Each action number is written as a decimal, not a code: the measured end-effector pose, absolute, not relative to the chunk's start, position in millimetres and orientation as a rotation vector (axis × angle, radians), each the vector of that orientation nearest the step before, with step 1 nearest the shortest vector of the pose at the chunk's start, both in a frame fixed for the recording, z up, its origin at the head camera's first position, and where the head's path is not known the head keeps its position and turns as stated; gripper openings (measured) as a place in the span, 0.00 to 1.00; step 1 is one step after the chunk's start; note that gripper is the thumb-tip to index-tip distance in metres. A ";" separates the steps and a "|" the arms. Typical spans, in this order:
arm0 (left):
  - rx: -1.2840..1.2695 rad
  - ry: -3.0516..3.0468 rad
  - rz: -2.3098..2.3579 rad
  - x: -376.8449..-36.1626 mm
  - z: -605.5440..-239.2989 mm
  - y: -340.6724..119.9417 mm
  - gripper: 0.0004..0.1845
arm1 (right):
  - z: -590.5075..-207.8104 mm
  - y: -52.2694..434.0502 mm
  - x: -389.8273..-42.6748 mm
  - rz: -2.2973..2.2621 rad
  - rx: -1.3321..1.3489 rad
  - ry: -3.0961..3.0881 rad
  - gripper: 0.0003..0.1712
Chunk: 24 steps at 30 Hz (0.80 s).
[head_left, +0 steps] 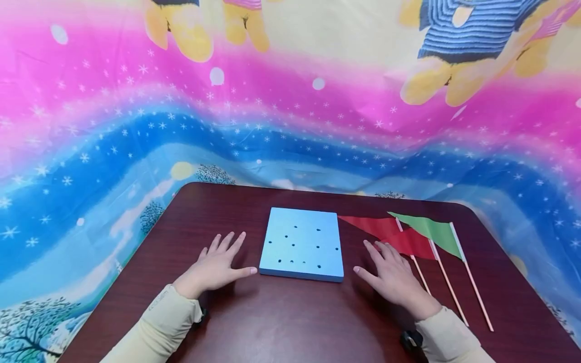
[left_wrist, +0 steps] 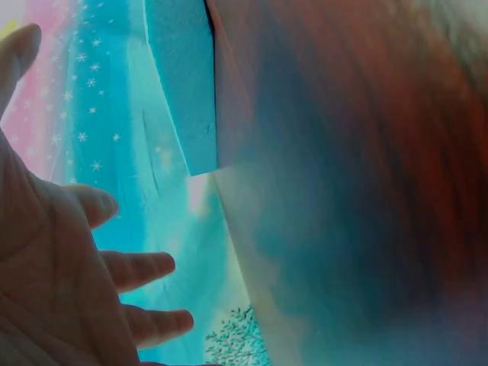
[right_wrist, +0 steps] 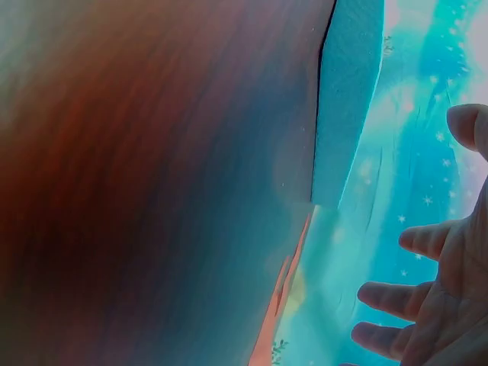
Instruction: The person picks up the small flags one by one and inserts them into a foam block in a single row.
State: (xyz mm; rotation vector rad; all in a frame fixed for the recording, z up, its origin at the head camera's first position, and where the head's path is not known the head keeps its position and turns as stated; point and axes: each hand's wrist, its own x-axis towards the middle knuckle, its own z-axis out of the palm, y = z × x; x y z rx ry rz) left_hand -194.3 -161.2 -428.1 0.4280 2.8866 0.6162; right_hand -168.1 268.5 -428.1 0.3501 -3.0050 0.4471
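Observation:
A light blue square board (head_left: 305,247) with several small dark holes lies on the table between the hands. My left hand (head_left: 216,267), fingers spread, is at the board's left side, its thumb tip close to the front left corner. On the other side my right hand (head_left: 390,275) is spread too, holding nothing, with its fingertips near the red flags. Two red triangular flags (head_left: 415,243) and a green flag (head_left: 433,231) on thin sticks lie to the right. In both wrist views the board's side edge (left_wrist: 187,91) (right_wrist: 347,107) shows beyond the open fingers.
The dark reddish-brown table (head_left: 281,317) has rounded far corners. Behind it and down its sides hangs a colourful cloth (head_left: 272,121) with snowflakes, trees and cartoon figures. The flag sticks (head_left: 478,297) point toward the table's near right side, beside the right forearm.

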 end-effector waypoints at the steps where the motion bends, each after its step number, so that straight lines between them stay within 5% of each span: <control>1: 0.413 2.886 0.612 -194.5 -428.8 -160.3 0.56 | -428.1 269.7 -167.9 0.449 0.347 -3.007 0.48; 24: 0.381 2.811 0.816 -199.9 -431.6 -137.1 0.53 | -424.2 305.1 -169.7 0.482 0.306 -2.925 0.43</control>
